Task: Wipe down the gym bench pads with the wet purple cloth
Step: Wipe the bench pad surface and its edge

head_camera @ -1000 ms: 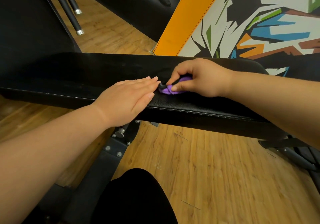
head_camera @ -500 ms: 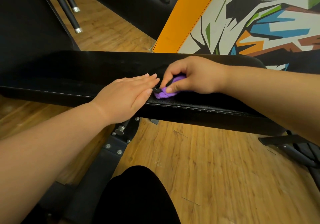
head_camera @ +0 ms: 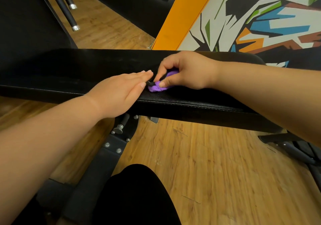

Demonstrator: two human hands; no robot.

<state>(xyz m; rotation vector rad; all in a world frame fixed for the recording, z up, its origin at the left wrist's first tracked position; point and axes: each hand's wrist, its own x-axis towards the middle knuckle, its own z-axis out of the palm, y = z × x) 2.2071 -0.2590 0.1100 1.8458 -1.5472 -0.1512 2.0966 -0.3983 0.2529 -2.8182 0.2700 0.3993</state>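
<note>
A long black bench pad [head_camera: 199, 101] runs across the view from left to right. My right hand [head_camera: 187, 71] grips a bunched purple cloth [head_camera: 159, 87] and holds it down on the pad near its front edge. Most of the cloth is hidden under the fingers. My left hand [head_camera: 119, 94] lies flat on the pad just left of the cloth, fingers straight, fingertips almost touching it.
Under the pad are the black bench frame [head_camera: 112, 148] with bolts and a wooden floor [head_camera: 217, 169]. A painted wall [head_camera: 260, 19] with an orange stripe stands behind. Black chair legs [head_camera: 73, 16] are at the back left. My dark-clothed knee [head_camera: 135, 195] is below.
My right hand has slid the purple cloth a little to the left along the pad, closer to my left fingertips. My left hand has stayed flat in place.
</note>
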